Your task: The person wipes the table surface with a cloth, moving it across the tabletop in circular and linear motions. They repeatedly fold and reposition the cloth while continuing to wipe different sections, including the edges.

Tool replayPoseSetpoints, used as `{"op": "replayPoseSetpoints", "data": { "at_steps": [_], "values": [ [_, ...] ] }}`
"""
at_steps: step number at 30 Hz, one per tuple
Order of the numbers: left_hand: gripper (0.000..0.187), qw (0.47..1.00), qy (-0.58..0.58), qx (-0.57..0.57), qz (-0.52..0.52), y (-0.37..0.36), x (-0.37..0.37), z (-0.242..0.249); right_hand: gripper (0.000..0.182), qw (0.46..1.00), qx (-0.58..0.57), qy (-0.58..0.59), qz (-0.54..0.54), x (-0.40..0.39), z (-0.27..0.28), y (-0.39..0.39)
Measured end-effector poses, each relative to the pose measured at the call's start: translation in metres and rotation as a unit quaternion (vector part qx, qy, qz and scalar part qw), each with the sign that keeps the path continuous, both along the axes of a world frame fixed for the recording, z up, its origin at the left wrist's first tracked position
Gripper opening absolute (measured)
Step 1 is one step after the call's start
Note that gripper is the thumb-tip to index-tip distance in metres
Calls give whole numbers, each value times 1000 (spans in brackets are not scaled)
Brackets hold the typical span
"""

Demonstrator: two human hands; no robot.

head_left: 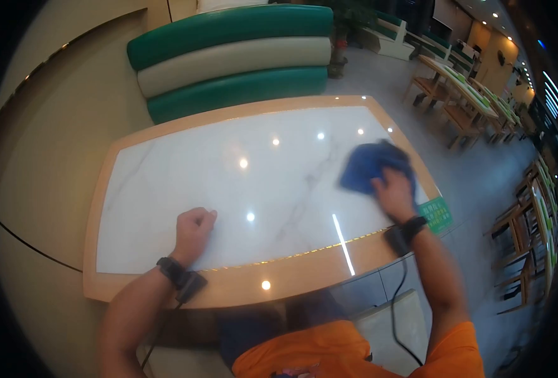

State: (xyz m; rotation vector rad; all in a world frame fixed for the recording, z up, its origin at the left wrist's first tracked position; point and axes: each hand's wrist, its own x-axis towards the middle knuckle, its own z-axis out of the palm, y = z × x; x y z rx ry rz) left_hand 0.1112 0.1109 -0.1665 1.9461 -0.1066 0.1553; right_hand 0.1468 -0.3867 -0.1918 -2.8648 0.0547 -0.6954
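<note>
A dark blue cloth [370,169] lies bunched on the white marble-patterned tabletop [216,170], near its right end. On top of it is my right hand [394,192], fingers pressed into the fabric; cloth and hand are slightly blurred. My left hand [194,234] is curled into a fist over the left front part of the table, with no object visible in it. Both wrists carry a black strap with a small box and a cable. Just right of my right wrist, a green printed card [435,214] sits at the table's corner.
A green and cream padded bench [235,60] stands behind the table's far edge. The wall [39,170] runs close along the left. Wooden tables [462,85] and chairs [515,246] stand across the floor to the right. Ceiling lights reflect on the tabletop.
</note>
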Motion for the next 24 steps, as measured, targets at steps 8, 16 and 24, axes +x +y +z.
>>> {"op": "replayPoseSetpoints", "data": {
  "at_steps": [8,16,24],
  "values": [
    [34,998,-11,46,-33,-1,3,1,44,973,74,71,-206,48,0,-84],
    [33,998,-47,4,-42,-1,0,-4,53,877,104,151,-443,69,18,-62],
    [31,987,-58,146,-45,-7,1,10,33,996,45,44,-63,51,-18,8]
  ]
}}
